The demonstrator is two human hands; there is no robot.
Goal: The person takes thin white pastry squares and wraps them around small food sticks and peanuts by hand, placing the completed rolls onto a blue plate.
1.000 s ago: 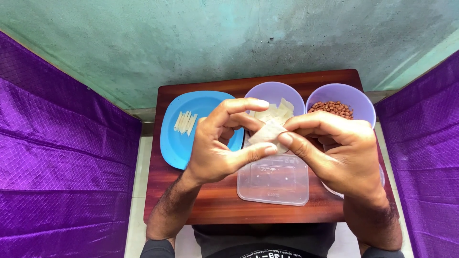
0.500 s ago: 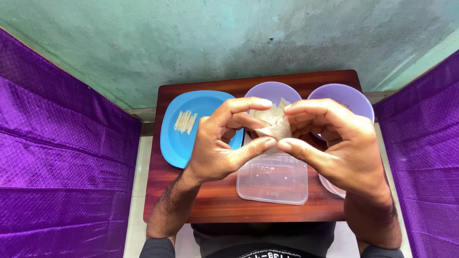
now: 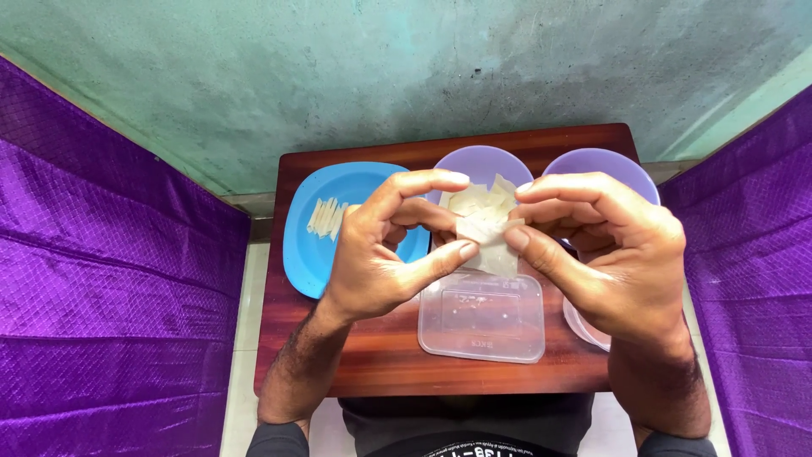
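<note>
both hands, left hand (image 3: 372,254) and right hand (image 3: 605,250), have their fingers pinched on a pale pastry sheet (image 3: 484,230) held above the clear tub (image 3: 482,317). it looks thin, soft and easily torn, best held lightly by its edges.

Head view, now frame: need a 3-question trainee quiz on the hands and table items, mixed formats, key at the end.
1. True or false: the left hand and the right hand both pinch the pale wrapper sheet above the table.
2. Which thing lies on the table right below the wrapper sheet?
A. blue plate
B. clear plastic container
C. a metal pot
3. Fill in: the folded pale strips lie on the ____ plate.

Key: 1 true; 2 B; 3 blue.
</note>
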